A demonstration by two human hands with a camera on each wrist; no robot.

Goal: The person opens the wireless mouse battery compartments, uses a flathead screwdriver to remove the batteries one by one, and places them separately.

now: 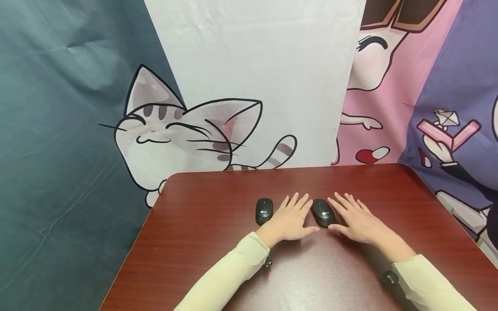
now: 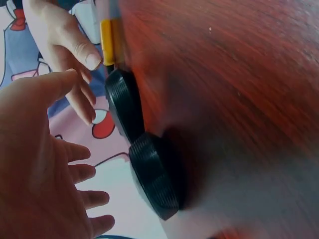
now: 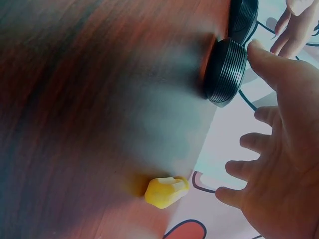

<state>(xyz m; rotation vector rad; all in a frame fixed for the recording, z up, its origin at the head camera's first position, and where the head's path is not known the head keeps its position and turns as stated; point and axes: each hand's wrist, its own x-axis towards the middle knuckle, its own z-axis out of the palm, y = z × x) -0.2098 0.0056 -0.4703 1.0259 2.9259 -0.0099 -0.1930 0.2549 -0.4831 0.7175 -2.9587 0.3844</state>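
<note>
While the left hand (image 1: 288, 220) is spread wide, one black mouse (image 1: 264, 211) lies just to its left and a second mouse (image 1: 323, 211) just to its right, between it and the wide-spread right hand (image 1: 359, 221), whose fingers are near a yellow object (image 3: 166, 192).

Right mouse (image 1: 321, 207) logo (image 1: 326, 213), seemingly illegible

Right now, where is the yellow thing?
In the right wrist view, the yellow thing is on the reddish-brown table, low in the middle of the picture, left of the right hand and below the nearer black mouse.
</note>
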